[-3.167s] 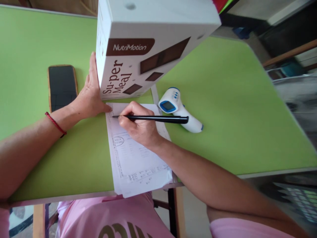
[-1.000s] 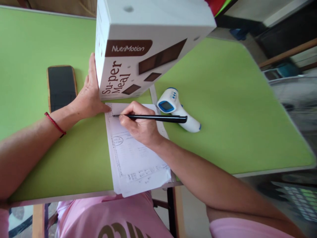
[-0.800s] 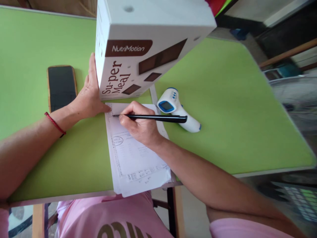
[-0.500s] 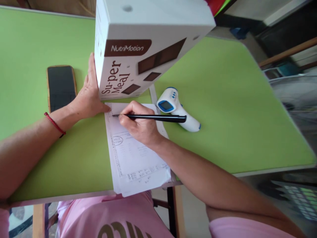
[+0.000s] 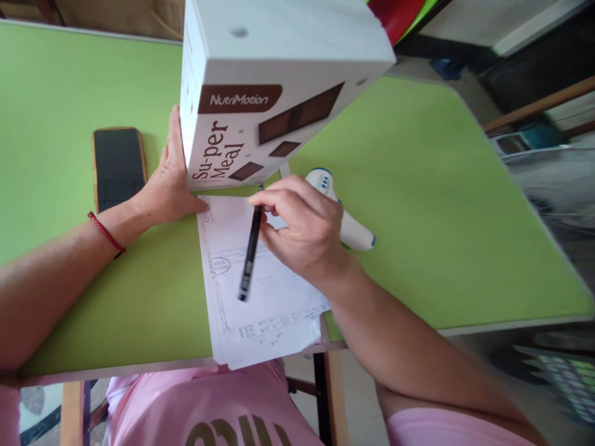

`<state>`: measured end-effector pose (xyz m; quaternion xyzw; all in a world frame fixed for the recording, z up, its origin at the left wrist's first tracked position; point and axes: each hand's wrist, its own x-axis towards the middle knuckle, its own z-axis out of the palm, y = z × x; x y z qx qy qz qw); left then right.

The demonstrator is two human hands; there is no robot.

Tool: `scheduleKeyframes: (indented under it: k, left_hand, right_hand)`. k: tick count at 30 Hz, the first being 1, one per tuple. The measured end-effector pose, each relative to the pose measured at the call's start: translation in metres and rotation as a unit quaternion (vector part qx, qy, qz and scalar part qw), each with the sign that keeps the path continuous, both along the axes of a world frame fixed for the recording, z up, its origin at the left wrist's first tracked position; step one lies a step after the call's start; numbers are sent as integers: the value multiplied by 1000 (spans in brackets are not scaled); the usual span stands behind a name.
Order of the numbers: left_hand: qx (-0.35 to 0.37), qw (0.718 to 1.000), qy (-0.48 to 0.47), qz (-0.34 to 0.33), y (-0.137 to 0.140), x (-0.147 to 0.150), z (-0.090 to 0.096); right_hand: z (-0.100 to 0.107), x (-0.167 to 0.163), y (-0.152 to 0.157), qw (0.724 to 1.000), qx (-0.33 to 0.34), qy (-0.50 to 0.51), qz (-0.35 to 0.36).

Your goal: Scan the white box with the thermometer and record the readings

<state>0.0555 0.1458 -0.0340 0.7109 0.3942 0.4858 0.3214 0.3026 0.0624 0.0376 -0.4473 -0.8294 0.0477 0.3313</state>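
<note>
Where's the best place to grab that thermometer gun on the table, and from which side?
Take the thermometer gun by its handle, probably from the person's right. It lies on the green table with that slim handle angled out toward that side, past the right hand, which holds a black pen and hides part of the thermometer's head.

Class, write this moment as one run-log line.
left hand: against white box | right hand: gripping black pen | papers: on green table
</note>
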Motion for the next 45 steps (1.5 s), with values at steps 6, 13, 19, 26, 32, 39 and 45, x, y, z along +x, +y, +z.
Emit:
scheduleKeyframes:
  k: [6,13,19,26,32,39,45]
  left_hand:
    - [0,1000,-4,-8,-5,2,19]
    - [-25,998,-63,13,-6,3,22]
    - [-41,996,-79,18,-6,-2,20]
    - [-43,993,-104,19,-4,-3,22]
    - [-81,992,-73,64,-15,-2,39]
    - [-94,976,-186,67,-34,7,63]
    - [-156,961,-227,0,-53,22,68]
  right_hand:
    - [11,24,-1,975,5,-219,43]
    - [16,36,-1,967,-84,-227,79]
    - [21,103,36,969,-133,-184,-96]
    - [21,117,57,911,-324,-197,-161]
    - [28,98,48,945,-218,-92,-225]
    - [42,34,2,898,-278,328,90]
    - [29,-14,-43,770,-424,438,186]
